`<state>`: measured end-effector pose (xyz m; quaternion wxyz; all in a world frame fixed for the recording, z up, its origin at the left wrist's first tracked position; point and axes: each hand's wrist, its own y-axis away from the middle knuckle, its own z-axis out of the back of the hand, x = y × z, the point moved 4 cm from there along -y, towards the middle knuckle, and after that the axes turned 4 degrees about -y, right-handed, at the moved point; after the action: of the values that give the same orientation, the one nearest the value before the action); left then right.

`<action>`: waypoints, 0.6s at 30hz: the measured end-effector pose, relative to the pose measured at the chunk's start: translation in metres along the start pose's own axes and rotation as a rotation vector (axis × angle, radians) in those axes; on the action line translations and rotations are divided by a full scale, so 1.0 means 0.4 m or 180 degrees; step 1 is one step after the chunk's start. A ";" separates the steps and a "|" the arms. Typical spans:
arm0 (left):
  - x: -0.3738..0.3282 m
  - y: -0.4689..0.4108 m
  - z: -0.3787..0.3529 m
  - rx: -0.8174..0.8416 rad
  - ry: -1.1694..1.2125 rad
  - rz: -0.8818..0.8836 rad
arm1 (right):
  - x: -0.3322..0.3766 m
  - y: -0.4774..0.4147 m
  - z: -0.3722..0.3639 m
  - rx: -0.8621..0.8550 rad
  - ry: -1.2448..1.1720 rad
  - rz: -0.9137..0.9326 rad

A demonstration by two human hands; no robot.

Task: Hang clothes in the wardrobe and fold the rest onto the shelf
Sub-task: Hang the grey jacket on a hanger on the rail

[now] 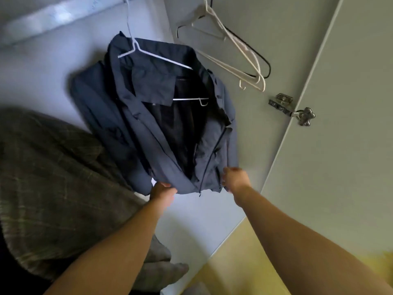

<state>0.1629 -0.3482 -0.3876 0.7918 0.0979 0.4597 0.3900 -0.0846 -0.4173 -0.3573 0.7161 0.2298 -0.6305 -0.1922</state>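
Both hands on the hem of a navy jacket hung in the wardrobe

The navy jacket (pixel 148 116) hangs on a white hanger (pixel 161 56) against the wardrobe's pale back wall (pixel 53 60), its front open and the dark lining showing. The left hand (pixel 162 192) has its fingers curled round the lower left corner of the hem. The right hand (pixel 235 178) grips the lower right corner by the zip edge, though it is slightly blurred, so its exact finger hold is unclear. To the jacket's right hang spare hangers (pixel 240 51), bare — several white, one black — near a metal hinge (pixel 290 108) on the wardrobe door (pixel 340 124). A brown plaid garment (pixel 53 177) hangs just to the jacket's left, touching its lower edge.
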 end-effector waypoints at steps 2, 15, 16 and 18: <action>0.041 -0.025 -0.067 0.0203 0.0261 0.0261 | -0.075 -0.066 -0.021 0.0034 0.0299 -0.0008; 0.421 -0.512 -0.540 0.0912 0.2880 0.0715 | -0.693 -0.626 -0.282 0.0333 0.0647 0.0357; 0.435 -0.532 -0.551 0.0952 0.3000 0.0622 | -0.723 -0.655 -0.298 0.0411 0.0490 0.0476; 0.472 -0.572 -0.564 0.0928 0.3000 0.0442 | -0.770 -0.691 -0.338 0.0665 0.0413 0.0666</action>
<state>0.1536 -0.4153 -0.7539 0.4481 0.0511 0.8098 0.3753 0.0129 -0.4585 -0.7796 0.7436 0.2480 -0.6200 -0.0346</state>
